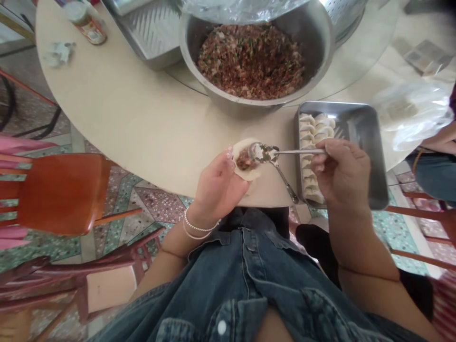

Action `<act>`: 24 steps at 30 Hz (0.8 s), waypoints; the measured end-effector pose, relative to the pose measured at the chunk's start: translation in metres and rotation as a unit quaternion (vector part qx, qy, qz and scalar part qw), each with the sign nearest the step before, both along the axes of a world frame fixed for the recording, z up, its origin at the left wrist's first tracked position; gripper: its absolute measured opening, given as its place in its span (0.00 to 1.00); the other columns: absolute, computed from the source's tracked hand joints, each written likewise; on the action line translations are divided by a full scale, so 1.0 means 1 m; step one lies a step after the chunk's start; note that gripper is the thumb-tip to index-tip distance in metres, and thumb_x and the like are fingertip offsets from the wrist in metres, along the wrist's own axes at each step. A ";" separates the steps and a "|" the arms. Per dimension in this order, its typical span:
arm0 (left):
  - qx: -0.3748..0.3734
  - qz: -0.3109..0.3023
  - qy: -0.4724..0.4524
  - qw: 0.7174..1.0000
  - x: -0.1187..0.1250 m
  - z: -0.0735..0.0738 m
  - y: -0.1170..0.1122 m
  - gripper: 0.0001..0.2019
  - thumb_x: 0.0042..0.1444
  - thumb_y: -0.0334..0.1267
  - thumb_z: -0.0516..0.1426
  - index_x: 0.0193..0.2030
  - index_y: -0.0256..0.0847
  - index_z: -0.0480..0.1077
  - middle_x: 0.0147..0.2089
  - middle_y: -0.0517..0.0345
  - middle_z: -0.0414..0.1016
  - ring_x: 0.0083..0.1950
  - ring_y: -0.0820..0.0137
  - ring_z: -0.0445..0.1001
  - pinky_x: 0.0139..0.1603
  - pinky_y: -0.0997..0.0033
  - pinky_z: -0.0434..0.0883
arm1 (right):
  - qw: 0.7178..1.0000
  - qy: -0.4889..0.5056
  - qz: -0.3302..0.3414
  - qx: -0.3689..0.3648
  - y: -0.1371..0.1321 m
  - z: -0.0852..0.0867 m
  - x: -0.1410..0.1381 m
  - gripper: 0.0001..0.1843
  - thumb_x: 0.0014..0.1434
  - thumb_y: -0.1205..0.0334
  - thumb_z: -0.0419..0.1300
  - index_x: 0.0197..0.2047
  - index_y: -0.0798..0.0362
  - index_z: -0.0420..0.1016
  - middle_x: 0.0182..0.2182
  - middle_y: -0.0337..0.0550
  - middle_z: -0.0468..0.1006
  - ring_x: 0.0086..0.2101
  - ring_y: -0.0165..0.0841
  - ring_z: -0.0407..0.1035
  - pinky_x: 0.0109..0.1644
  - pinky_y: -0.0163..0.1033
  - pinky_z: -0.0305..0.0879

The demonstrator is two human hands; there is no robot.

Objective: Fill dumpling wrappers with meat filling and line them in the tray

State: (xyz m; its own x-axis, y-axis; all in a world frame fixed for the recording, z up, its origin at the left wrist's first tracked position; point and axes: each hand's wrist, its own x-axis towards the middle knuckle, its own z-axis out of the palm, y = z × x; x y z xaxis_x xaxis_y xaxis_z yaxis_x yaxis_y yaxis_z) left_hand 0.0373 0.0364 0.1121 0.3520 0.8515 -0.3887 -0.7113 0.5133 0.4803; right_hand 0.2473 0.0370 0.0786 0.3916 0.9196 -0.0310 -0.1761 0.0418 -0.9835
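My left hand (221,183) holds a round dumpling wrapper (247,175) on its fingers, thumb at the wrapper's edge. A small mound of meat filling (244,160) sits on the wrapper. Closed around a spoon's handle, my right hand (344,171) holds the spoon (299,152) level, its bowl touching or just over the filling. Another utensil with a dark handle (285,183) lies on the table under the spoon; its far end is partly hidden. Below my right hand is a metal tray (370,142) with rows of folded dumplings (307,137) along its left side.
A large metal bowl (317,61) of minced filling stands beyond my hands, with plastic film over its far rim. Behind it to the left is another metal tray (156,59). A jar (87,23) stands at far left. At right, a person's arm (440,140) is near a plastic bag (409,109).
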 end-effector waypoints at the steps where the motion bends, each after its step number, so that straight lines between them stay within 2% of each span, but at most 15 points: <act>1: -0.001 -0.003 0.002 1.000 0.000 0.000 0.000 0.15 0.63 0.34 0.45 0.46 0.36 0.71 0.58 0.46 0.74 0.67 0.57 0.65 0.68 0.53 0.61 | 1.000 0.002 -0.006 0.005 0.000 0.001 0.000 0.03 0.49 0.66 0.64 0.25 0.54 0.79 0.16 0.35 0.72 0.15 0.21 0.62 0.14 0.25 0.56; 6: 0.009 0.001 0.023 1.000 -0.001 0.000 0.000 0.19 0.64 0.36 0.43 0.53 0.34 0.70 0.59 0.45 0.74 0.69 0.58 0.63 0.70 0.53 0.59 | 0.988 -0.058 -0.101 0.105 -0.009 0.009 -0.005 0.03 0.49 0.66 0.63 0.26 0.53 0.78 0.21 0.34 0.76 0.16 0.22 0.66 0.16 0.28 0.61; 8: 0.034 0.032 0.031 0.998 0.000 0.000 -0.001 0.21 0.65 0.37 0.42 0.56 0.34 0.69 0.59 0.46 0.74 0.69 0.59 0.63 0.70 0.55 0.59 | 0.973 -0.114 -0.138 0.146 -0.016 0.014 -0.011 0.04 0.50 0.66 0.63 0.26 0.52 0.78 0.20 0.33 0.76 0.15 0.22 0.66 0.16 0.29 0.62; 10: 0.068 0.076 0.042 0.994 0.001 -0.001 -0.001 0.23 0.66 0.39 0.39 0.60 0.38 0.67 0.58 0.50 0.75 0.69 0.62 0.63 0.70 0.57 0.59 | 0.961 -0.163 -0.152 0.162 -0.022 0.017 -0.018 0.05 0.52 0.66 0.63 0.26 0.51 0.79 0.17 0.31 0.74 0.15 0.23 0.66 0.16 0.30 0.62; 12: 0.100 0.112 0.053 0.987 0.003 -0.001 -0.003 0.25 0.67 0.40 0.37 0.62 0.43 0.66 0.60 0.55 0.74 0.69 0.65 0.62 0.70 0.61 0.60 | 0.959 -0.185 -0.151 0.152 -0.027 0.019 -0.025 0.06 0.53 0.65 0.63 0.27 0.50 0.80 0.16 0.31 0.73 0.15 0.23 0.66 0.16 0.30 0.62; 16: 0.125 0.147 0.061 0.979 0.004 -0.005 -0.008 0.26 0.68 0.41 0.35 0.66 0.46 0.62 0.63 0.59 0.71 0.71 0.66 0.58 0.71 0.63 0.58 | 0.975 -0.152 -0.114 0.116 -0.026 0.021 -0.033 0.05 0.54 0.63 0.63 0.28 0.50 0.80 0.17 0.30 0.75 0.14 0.23 0.67 0.15 0.29 0.62; 19: 0.071 0.161 0.088 0.980 0.000 -0.012 -0.014 0.25 0.68 0.45 0.37 0.69 0.51 0.56 0.64 0.62 0.70 0.74 0.64 0.51 0.72 0.59 0.57 | 0.988 -0.084 -0.082 0.101 -0.021 0.021 -0.036 0.06 0.54 0.64 0.63 0.26 0.50 0.78 0.16 0.29 0.74 0.13 0.22 0.66 0.13 0.27 0.61; 21: 0.019 0.146 0.122 0.982 -0.003 -0.018 -0.017 0.26 0.67 0.48 0.40 0.70 0.52 0.53 0.65 0.61 0.69 0.75 0.62 0.47 0.72 0.55 0.57 | 0.993 -0.047 -0.070 0.081 -0.017 0.021 -0.037 0.07 0.53 0.65 0.62 0.25 0.51 0.78 0.15 0.30 0.73 0.13 0.22 0.65 0.12 0.26 0.60; 24: 0.002 0.123 0.137 0.983 -0.005 -0.025 -0.020 0.26 0.66 0.50 0.42 0.70 0.52 0.54 0.66 0.60 0.67 0.76 0.61 0.45 0.72 0.55 0.56 | 0.997 -0.027 -0.057 0.053 -0.014 0.020 -0.038 0.07 0.53 0.63 0.62 0.24 0.52 0.77 0.12 0.30 0.71 0.12 0.22 0.63 0.12 0.26 0.58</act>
